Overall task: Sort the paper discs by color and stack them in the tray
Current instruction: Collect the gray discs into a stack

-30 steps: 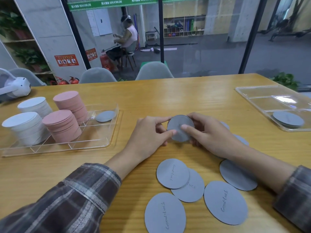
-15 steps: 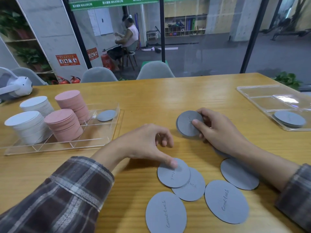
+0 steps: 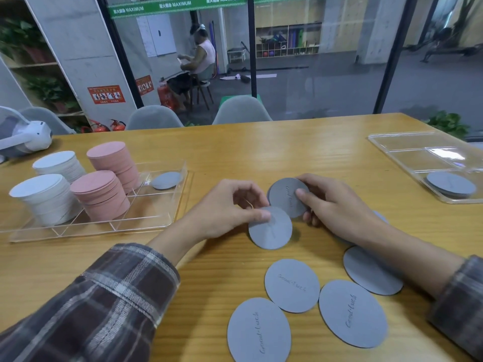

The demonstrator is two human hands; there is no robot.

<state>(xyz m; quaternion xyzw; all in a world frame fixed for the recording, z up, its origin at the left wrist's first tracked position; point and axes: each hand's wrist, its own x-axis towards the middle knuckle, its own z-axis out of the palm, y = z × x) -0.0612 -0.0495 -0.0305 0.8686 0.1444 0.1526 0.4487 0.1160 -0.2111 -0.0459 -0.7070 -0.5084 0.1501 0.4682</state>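
My left hand (image 3: 227, 210) pinches a grey paper disc (image 3: 271, 231) by its upper left edge, just above the table. My right hand (image 3: 332, 202) grips a small stack of grey discs (image 3: 285, 197), tilted up and touching the left disc's top edge. Several more grey discs (image 3: 291, 284) lie loose on the wooden table in front of me, some partly under my right forearm. The clear tray (image 3: 156, 220) at the left holds two white stacks (image 3: 44, 197), two pink stacks (image 3: 100, 194) and one grey disc (image 3: 166, 180).
A second clear tray (image 3: 407, 150) at the right edge holds a grey disc pile (image 3: 450, 184). A white device (image 3: 26, 138) sits at the far left. Grey chairs stand behind the table's far edge; beyond the glass wall a person sits.
My left hand lifted one grey disc from the loose pile and brought it up to the stack in my right hand. The right hand stayed about in place.
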